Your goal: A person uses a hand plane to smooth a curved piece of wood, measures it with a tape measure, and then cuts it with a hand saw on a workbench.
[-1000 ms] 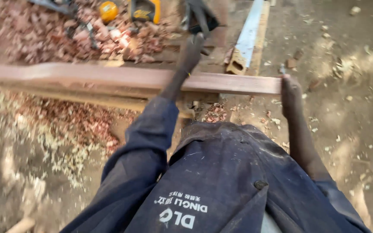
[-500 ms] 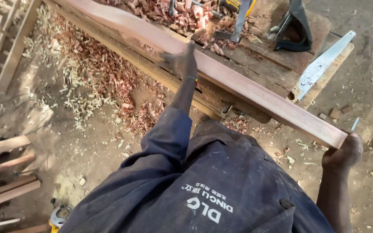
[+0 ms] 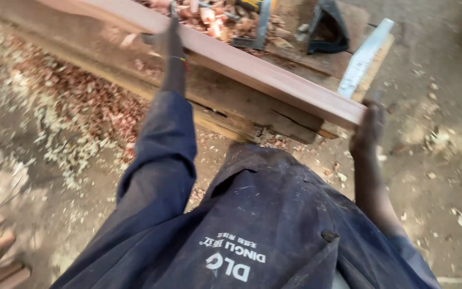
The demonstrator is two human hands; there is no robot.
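We hold a long reddish plank [image 3: 252, 67] that lies slanted across the rough bench [image 3: 252, 109], its near end jutting past the bench edge. Our right hand [image 3: 369, 131] wraps around that near end, fingers closed on it from below. Our left hand [image 3: 173, 40] reaches out along the plank's middle and rests against its edge; it is too blurred for us to tell whether it grips or only steadies.

We judge the plank stiff and fairly heavy for its length, with smooth planed faces and sharp corners, so one hand at the end and one near the middle suits it well.

Beyond it lie wood shavings [image 3: 217, 16], a dark tool [image 3: 324, 29] and a pale metal strip [image 3: 364, 56].

Compared with half a second ago, the plank sits higher in our view, and our right hand has come up from below the end to clasp it.
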